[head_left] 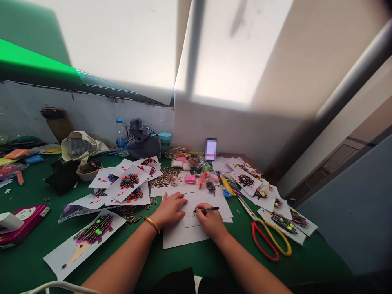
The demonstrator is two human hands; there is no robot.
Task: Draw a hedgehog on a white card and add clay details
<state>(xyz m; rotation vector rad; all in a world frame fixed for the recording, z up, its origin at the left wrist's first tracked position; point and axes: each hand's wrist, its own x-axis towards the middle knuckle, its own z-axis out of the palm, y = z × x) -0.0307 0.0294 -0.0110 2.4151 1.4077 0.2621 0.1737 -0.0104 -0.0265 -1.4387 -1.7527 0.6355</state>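
Observation:
My right hand (211,222) is closed around a black pen (211,209), its tip on a white sheet of paper (196,221). A thin curved line shows on that sheet near the pen. Flat on the paper's left side rests my left hand (170,210), fingers spread, holding nothing. A gold bangle (152,225) circles the left wrist. More white sheets lie beneath. Left of my hands is a card with a hedgehog figure (94,230) whose spines look like sunflower seeds, dotted with green balls. Scissors (263,232) with red and yellow handles lie to the right.
Stacks of hedgehog cards (130,181) sit on both sides of the green table. Loose seeds (165,177), a pink block (190,179) and a yellow cutter (227,185) lie beyond the paper. A phone (211,149), water bottle (121,139) and grey bag (142,141) stand along the wall.

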